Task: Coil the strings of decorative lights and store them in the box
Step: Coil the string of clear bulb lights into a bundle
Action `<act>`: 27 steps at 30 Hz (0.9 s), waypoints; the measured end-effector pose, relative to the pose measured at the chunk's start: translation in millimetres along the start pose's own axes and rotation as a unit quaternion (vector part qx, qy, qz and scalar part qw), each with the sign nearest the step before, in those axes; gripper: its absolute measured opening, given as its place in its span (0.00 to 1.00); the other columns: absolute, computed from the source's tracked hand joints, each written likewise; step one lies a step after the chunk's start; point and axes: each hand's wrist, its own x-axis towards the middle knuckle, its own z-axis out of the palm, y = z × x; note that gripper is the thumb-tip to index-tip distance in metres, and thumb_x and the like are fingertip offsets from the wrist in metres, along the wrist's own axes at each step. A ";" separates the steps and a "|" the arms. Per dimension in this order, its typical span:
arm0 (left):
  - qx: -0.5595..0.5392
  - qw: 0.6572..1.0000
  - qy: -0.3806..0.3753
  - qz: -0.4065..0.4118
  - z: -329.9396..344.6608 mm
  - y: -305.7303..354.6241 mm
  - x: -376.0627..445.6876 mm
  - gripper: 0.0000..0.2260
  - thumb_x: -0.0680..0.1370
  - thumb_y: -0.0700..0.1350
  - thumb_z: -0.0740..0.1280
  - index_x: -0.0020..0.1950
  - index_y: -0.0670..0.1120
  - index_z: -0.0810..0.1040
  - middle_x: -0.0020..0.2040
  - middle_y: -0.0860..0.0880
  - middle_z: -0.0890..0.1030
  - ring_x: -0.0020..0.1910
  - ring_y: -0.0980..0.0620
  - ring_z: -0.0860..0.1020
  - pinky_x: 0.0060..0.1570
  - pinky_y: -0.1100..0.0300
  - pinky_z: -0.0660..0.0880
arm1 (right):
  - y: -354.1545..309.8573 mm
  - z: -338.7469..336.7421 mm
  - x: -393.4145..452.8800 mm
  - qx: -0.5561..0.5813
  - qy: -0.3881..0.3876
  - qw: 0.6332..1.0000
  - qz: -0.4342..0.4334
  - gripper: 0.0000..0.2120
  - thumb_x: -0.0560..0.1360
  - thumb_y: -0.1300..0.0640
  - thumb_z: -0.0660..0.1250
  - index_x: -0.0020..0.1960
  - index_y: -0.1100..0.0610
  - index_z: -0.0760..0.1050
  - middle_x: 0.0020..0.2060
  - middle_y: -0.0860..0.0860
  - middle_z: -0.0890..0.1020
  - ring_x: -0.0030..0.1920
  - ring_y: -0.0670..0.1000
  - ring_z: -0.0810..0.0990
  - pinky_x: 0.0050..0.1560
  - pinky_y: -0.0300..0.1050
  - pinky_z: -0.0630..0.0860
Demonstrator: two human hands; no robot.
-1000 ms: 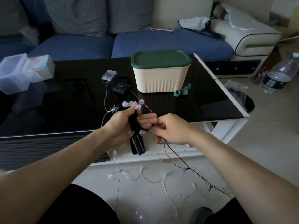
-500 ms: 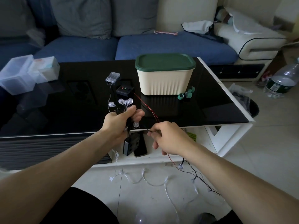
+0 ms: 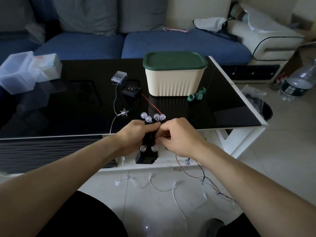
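Our left hand (image 3: 132, 136) grasping the coiled bulb string (image 3: 150, 132), our right hand (image 3: 177, 136) pinching its wire at the worktop's (image 3: 68, 117) near edge, lidded box (image 3: 174, 79) toward the far edge.

I see the round-bulb string (image 3: 152, 117) bunched at frame centre, its red-black wire trailing lower right. The star string (image 3: 124, 112) lies left of it. The cream box (image 3: 174, 82), green lid on, stands upper centre.
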 end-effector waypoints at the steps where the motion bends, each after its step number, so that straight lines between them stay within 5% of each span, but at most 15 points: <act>1: 0.019 1.000 -0.010 0.002 1.7 -0.2 -1.1 0.15 0.81 0.44 0.64 0.49 0.30 0.79 0.39 0.39 0.81 0.32 0.48 0.81 0.29 0.62 0.75 | -0.3 -3.4 0.0 0.013 0.019 1.000 0.002 0.03 0.70 0.59 0.76 0.42 0.51 0.86 0.36 0.46 0.85 0.37 0.46 0.83 0.43 0.48 0.81; 5: 0.070 0.995 -0.070 -0.012 2.6 1.1 -3.7 0.24 0.75 0.56 0.65 0.50 0.33 0.80 0.41 0.37 0.82 0.39 0.42 0.79 0.39 0.52 0.72 | -1.0 -8.6 -1.9 0.078 0.038 0.996 0.026 0.07 0.66 0.58 0.81 0.38 0.53 0.83 0.31 0.46 0.84 0.32 0.43 0.83 0.37 0.37 0.78; 9: 0.120 0.986 -0.115 -0.032 5.0 2.5 -4.6 0.23 0.81 0.55 0.58 0.43 0.37 0.81 0.38 0.37 0.83 0.32 0.43 0.76 0.32 0.55 0.69 | -2.1 -13.3 -3.5 0.110 0.012 0.993 0.039 0.09 0.64 0.55 0.83 0.35 0.51 0.82 0.27 0.43 0.82 0.29 0.39 0.80 0.32 0.30 0.72; 14: 0.217 0.965 -0.134 -0.068 3.9 1.8 -6.4 0.25 0.85 0.53 0.52 0.43 0.35 0.76 0.31 0.38 0.78 0.23 0.47 0.71 0.22 0.60 0.64 | 6.0 -28.7 -2.4 0.120 -0.127 0.983 0.057 0.11 0.67 0.46 0.80 0.38 0.53 0.84 0.34 0.53 0.85 0.33 0.43 0.78 0.37 0.41 0.74; 17: 0.173 0.972 -0.133 -0.085 5.0 -0.7 -8.1 0.21 0.84 0.52 0.54 0.43 0.38 0.74 0.28 0.43 0.73 0.22 0.49 0.66 0.20 0.63 0.63 | 17.6 -41.1 -2.6 0.139 -0.182 0.971 0.066 0.10 0.69 0.50 0.79 0.43 0.55 0.85 0.34 0.55 0.84 0.35 0.45 0.78 0.40 0.42 0.74; 21: 0.139 0.979 -0.142 -0.054 1.5 -0.3 -6.0 0.20 0.77 0.55 0.62 0.33 0.41 0.70 0.22 0.47 0.63 0.19 0.50 0.63 0.24 0.60 0.58 | 26.7 -44.8 -2.9 0.163 -0.159 0.968 0.106 0.21 0.68 0.42 0.75 0.45 0.61 0.82 0.29 0.51 0.82 0.31 0.48 0.76 0.37 0.39 0.72; 27: 0.061 0.993 -0.104 -0.001 -3.6 -3.2 -3.2 0.18 0.74 0.50 0.69 0.30 0.43 0.69 0.25 0.47 0.67 0.23 0.50 0.66 0.26 0.60 0.64 | 26.7 -34.5 -4.0 0.203 -0.154 0.959 0.124 0.19 0.80 0.49 0.67 0.46 0.67 0.79 0.28 0.50 0.80 0.32 0.49 0.79 0.37 0.40 0.76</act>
